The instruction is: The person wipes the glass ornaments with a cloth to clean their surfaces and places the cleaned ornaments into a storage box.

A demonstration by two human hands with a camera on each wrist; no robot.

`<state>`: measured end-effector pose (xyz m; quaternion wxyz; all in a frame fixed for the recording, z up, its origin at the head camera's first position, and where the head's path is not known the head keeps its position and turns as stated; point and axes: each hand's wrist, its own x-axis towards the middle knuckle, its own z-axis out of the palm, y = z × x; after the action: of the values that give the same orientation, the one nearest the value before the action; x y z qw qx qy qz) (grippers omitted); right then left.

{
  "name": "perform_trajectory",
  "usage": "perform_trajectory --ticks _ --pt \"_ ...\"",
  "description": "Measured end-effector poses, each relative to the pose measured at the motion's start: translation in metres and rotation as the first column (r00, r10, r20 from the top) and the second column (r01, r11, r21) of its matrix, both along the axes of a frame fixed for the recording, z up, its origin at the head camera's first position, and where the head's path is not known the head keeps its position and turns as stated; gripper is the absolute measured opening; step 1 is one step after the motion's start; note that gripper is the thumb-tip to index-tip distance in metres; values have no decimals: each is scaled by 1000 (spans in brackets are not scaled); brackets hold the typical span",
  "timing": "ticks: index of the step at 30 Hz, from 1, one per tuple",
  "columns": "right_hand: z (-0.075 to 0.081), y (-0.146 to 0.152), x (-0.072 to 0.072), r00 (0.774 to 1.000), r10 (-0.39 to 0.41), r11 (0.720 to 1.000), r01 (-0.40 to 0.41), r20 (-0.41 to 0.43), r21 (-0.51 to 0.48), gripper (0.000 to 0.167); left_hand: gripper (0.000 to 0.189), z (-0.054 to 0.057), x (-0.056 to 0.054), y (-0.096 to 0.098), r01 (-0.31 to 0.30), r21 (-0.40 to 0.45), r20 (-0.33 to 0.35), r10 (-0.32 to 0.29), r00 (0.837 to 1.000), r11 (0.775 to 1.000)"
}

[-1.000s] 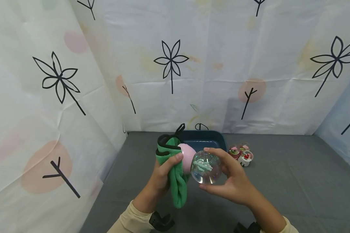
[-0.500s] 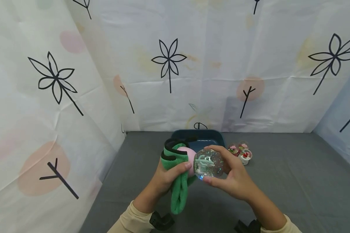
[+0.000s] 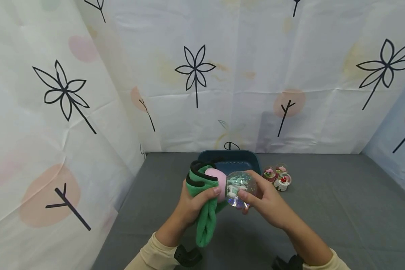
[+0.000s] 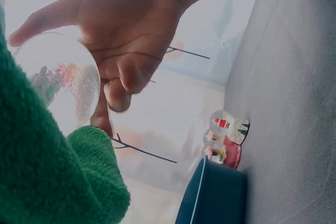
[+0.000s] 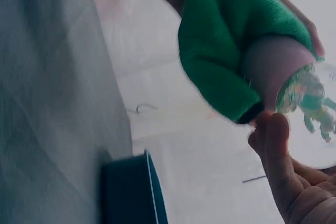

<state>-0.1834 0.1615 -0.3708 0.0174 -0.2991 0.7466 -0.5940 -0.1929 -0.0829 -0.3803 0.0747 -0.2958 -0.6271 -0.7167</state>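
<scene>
A snow globe lies sideways between both hands, its clear ball [image 3: 235,180] to the right and its pink base [image 3: 216,183] to the left. Small pale green and white figures and glitter show inside the ball. My left hand [image 3: 193,204] grips the base through a green cloth [image 3: 206,225] with black edging; the thumb lies over the pink part and the other fingers are hidden behind the cloth. Thumb and fingers of my right hand [image 3: 268,198] hold the ball from the right. In the right wrist view the cloth [image 5: 220,51] wraps the pink base [image 5: 273,64].
Behind the hands stands a dark blue tray [image 3: 258,162] at the back of the grey table [image 3: 324,202]. Right of it sit 3 small globe ornaments [image 3: 282,182] in a cluster. A patterned white curtain [image 3: 243,123] closes off the back and sides.
The globe has turned, so the figures inside face differently. My right thumb has shifted from the ball's lower edge onto its front. Earlier, the cloth and left hand moved slightly right.
</scene>
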Motion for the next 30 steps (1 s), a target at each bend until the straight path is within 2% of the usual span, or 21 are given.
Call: perform_trajectory --ticks 3,6,8,10,12,14,20,24,26,30 --pt "0 2 2 990 -39 996 49 -137 73 77 28 1 1 0 -13 9 29 13 999 1000" --pt "2 4 2 943 -41 991 81 -330 110 107 28 2 1 1 -4 44 70 1 998 999" --pt "2 5 1 885 -45 985 116 -463 125 108 29 3 1 1 5 67 99 -12 995 998" --pt "3 5 1 832 -49 982 141 -553 126 98 31 3 1 1 21 91 116 -32 993 996" --pt "3 5 1 803 -47 982 147 -594 121 90 33 3 2 1 28 93 124 -40 992 995" --pt "3 5 1 789 -42 983 143 -613 116 84 35 3 2 0 37 85 122 -48 991 996" --pt "0 5 -2 791 -80 985 154 -606 72 81 38 2 1 0 72 58 78 -76 994 996" --pt "-3 4 -3 826 -106 989 143 -553 24 87 36 2 1 1 79 23 25 -79 997 997" --pt "-4 4 -2 857 -115 990 138 -503 8 87 34 2 1 2 78 12 1 -78 997 997" --pt "-4 3 0 901 -149 985 171 -407 17 80 37 1 0 2 78 5 -23 -78 997 997"
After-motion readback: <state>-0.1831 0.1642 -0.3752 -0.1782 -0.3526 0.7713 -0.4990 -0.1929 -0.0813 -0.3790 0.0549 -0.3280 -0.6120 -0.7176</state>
